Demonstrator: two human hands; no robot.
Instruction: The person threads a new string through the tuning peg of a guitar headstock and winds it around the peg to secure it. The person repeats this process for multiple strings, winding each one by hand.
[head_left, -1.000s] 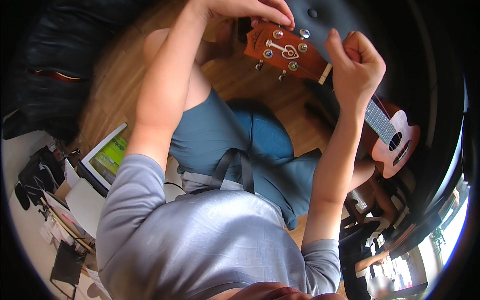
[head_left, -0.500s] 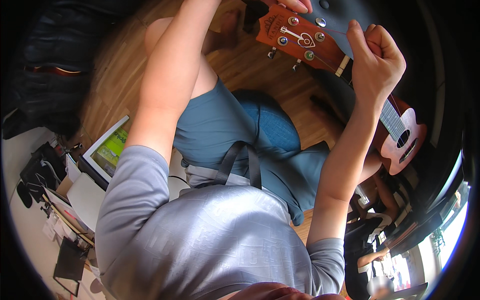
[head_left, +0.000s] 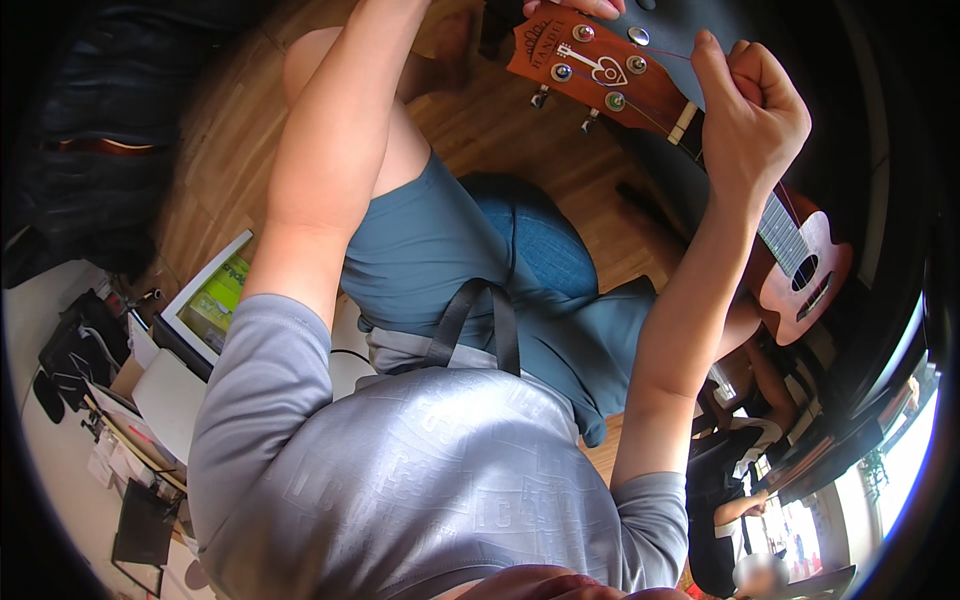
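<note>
A ukulele [head_left: 800, 290] lies slantwise at the right, its orange-brown headstock [head_left: 590, 70] toward the top of the view. At the headstock's far edge is my left hand [head_left: 597, 8], mostly cut off by the picture's rim. Its fingers are bent in beside the tuning pegs; whatever they grip is hidden. My right hand [head_left: 757, 120] is closed above the neck, thumb against curled fingers, pinching a thin reddish string [head_left: 668, 52]. This string runs from the headstock to the hand, raised off the fretboard [head_left: 783, 235]. One silver tuning peg [head_left: 638, 36] shows between the hands.
A dark padded surface [head_left: 850, 130] lies beyond the ukulele. Below is a wooden floor [head_left: 235, 170] with a blue round seat [head_left: 545, 235]. A white-framed screen [head_left: 212, 300] stands at the left. Another person's arm [head_left: 740, 508] shows at the lower right.
The ukulele's headstock and my left forearm appear slightly farther left and up. My right hand keeps its pinch on the string, nearly in the same place.
</note>
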